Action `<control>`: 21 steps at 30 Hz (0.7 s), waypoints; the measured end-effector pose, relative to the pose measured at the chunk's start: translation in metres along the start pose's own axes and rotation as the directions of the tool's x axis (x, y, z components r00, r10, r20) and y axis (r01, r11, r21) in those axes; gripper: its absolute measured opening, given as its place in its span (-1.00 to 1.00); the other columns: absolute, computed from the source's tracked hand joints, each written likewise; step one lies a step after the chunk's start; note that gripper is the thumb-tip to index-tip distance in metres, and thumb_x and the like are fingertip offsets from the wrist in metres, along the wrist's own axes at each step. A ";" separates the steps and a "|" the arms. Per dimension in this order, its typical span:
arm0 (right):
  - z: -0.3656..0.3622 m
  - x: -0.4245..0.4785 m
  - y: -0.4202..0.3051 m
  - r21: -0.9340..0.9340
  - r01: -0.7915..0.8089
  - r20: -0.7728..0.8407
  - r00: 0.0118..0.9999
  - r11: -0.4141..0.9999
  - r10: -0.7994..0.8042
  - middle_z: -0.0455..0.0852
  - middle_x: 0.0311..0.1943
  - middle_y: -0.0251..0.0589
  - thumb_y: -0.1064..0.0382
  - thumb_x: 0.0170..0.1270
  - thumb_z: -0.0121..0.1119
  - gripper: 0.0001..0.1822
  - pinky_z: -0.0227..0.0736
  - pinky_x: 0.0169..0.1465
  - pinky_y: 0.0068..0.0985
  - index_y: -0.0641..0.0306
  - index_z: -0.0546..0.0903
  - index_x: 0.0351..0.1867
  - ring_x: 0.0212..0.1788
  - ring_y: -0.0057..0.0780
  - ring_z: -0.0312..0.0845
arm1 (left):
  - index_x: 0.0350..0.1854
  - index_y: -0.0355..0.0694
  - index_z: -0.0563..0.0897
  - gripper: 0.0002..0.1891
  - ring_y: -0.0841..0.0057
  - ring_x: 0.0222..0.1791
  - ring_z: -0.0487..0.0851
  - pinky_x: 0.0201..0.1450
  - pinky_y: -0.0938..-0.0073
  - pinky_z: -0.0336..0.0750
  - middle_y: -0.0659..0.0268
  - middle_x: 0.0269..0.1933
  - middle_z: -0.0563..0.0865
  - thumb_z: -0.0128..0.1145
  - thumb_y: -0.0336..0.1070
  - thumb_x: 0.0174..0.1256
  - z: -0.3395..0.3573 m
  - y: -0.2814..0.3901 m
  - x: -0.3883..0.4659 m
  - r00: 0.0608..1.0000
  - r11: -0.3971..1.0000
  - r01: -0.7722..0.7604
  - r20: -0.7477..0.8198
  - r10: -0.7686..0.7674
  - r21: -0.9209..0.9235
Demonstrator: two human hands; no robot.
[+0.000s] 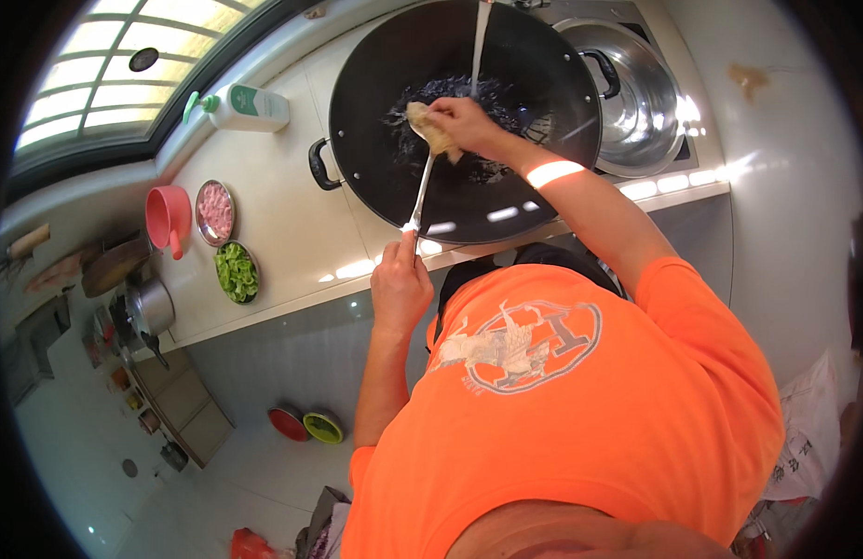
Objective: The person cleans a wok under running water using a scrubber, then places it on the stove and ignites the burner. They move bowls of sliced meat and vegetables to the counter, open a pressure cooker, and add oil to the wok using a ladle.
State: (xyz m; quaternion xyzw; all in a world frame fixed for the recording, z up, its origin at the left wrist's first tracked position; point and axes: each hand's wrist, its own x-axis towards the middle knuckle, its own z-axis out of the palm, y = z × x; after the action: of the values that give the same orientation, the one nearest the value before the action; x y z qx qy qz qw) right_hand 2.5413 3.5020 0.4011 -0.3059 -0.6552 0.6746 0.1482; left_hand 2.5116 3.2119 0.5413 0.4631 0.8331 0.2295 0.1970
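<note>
Water runs from the faucet (484, 8) into a large black wok (452, 202) with two handles. My left hand (402, 283) grips the handle of a long metal utensil (424, 185), which slants up over the near part of the wok. My right hand (466, 124) holds a tan scrubbing cloth (438, 136) around the utensil's head, just left of the water stream. The cloth hides most of that head, so its exact kind cannot be told. Some water lies in the bottom of the wok below my right hand.
A steel basin (644, 105) lies right of the wok. To the left are a pump bottle (251, 108), a pink dipper (169, 213), a bowl of raw meat pieces (215, 212), a bowl of chopped greens (237, 271) and a metal pot (152, 306). A window is at the upper left.
</note>
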 end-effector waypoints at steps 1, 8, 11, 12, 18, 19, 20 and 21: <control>0.000 0.000 -0.005 -0.162 0.093 -0.005 0.995 0.982 -0.095 0.79 -0.26 -0.03 0.17 0.38 0.22 -0.75 0.56 -0.06 -0.36 0.28 0.72 -0.08 -0.19 -0.27 0.73 | 0.22 -0.38 0.59 -0.56 0.03 -0.28 0.68 -0.23 0.19 0.57 0.00 -0.22 0.68 0.12 -0.54 0.25 0.001 0.001 0.000 1.000 1.000 -0.028 -0.010 0.027 -0.012; -0.081 0.008 -0.037 -0.017 -0.078 -0.119 0.990 0.997 0.075 0.75 -0.35 -0.17 0.16 0.41 0.21 -0.75 0.57 -0.22 -0.42 0.34 0.68 -0.24 -0.29 -0.45 0.69 | 0.23 -0.42 0.58 -0.55 0.34 -0.45 0.67 -0.35 0.43 0.56 0.07 -0.26 0.71 0.19 -0.58 0.24 0.007 0.003 -0.013 0.982 0.980 -0.133 -0.153 0.110 -0.146; -0.103 -0.004 -0.052 0.378 -0.077 -0.009 0.996 0.923 0.086 0.71 -0.27 -0.28 0.20 0.48 0.17 -0.81 0.58 -0.23 -0.54 0.30 0.62 -0.13 -0.28 -0.55 0.67 | 0.22 -0.44 0.58 -0.54 0.46 -0.50 0.59 -0.39 0.51 0.51 0.15 -0.32 0.68 0.20 -0.60 0.22 0.007 -0.001 -0.014 0.980 0.976 -0.121 -0.175 0.089 -0.180; -0.103 -0.009 -0.057 0.468 -0.049 0.022 0.999 0.882 0.044 0.71 -0.24 -0.28 0.18 0.49 0.16 -0.79 0.60 -0.21 -0.56 0.31 0.61 -0.11 -0.26 -0.56 0.67 | 0.21 -0.45 0.58 -0.54 0.49 -0.52 0.55 -0.39 0.53 0.50 0.17 -0.34 0.67 0.21 -0.60 0.21 0.008 -0.002 -0.014 0.979 0.973 -0.122 -0.186 0.085 -0.197; -0.085 -0.036 -0.074 0.104 0.305 0.139 0.938 0.947 -0.317 0.72 -0.14 -0.33 0.17 0.36 0.34 -0.67 0.56 0.03 -0.57 0.28 0.64 0.05 -0.16 -0.57 0.66 | 0.19 -0.47 0.60 -0.55 0.34 -0.53 0.59 -0.44 0.40 0.50 0.13 -0.42 0.59 0.20 -0.62 0.19 0.013 0.010 -0.011 0.984 0.971 -0.155 -0.118 0.135 -0.180; -0.083 -0.036 -0.074 -0.441 0.565 0.049 0.791 0.697 -0.610 0.74 -0.20 -0.26 0.14 0.29 0.37 -0.71 0.55 0.05 -0.47 0.17 0.71 -0.03 -0.12 -0.47 0.65 | 0.19 -0.47 0.59 -0.55 0.37 -0.53 0.57 -0.43 0.43 0.49 0.15 -0.42 0.59 0.20 -0.62 0.19 0.013 0.012 -0.009 0.976 0.967 -0.195 -0.132 0.174 -0.163; -0.080 -0.037 -0.074 -0.431 0.571 0.043 0.786 0.699 -0.616 0.74 -0.19 -0.24 0.13 0.26 0.38 -0.70 0.53 0.05 -0.46 0.16 0.71 -0.03 -0.09 -0.47 0.65 | 0.19 -0.46 0.59 -0.55 0.40 -0.54 0.56 -0.42 0.46 0.49 0.16 -0.42 0.59 0.21 -0.61 0.19 0.014 0.014 -0.006 0.972 0.965 -0.212 -0.139 0.192 -0.154; -0.078 -0.034 -0.075 -0.441 0.558 0.028 0.791 0.703 -0.611 0.74 -0.20 -0.22 0.12 0.25 0.39 -0.69 0.53 0.04 -0.46 0.17 0.71 -0.04 -0.09 -0.46 0.65 | 0.19 -0.46 0.59 -0.55 0.43 -0.55 0.54 -0.41 0.49 0.49 0.18 -0.42 0.58 0.21 -0.61 0.19 0.013 0.015 -0.004 0.959 0.952 -0.262 -0.152 0.239 -0.158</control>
State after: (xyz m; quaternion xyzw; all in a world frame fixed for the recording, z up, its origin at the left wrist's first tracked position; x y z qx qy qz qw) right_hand 2.6003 3.5508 0.4854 -0.1466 -0.8391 0.4122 0.3232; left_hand 2.5309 3.2182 0.5393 0.5298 0.7551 0.3552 0.1515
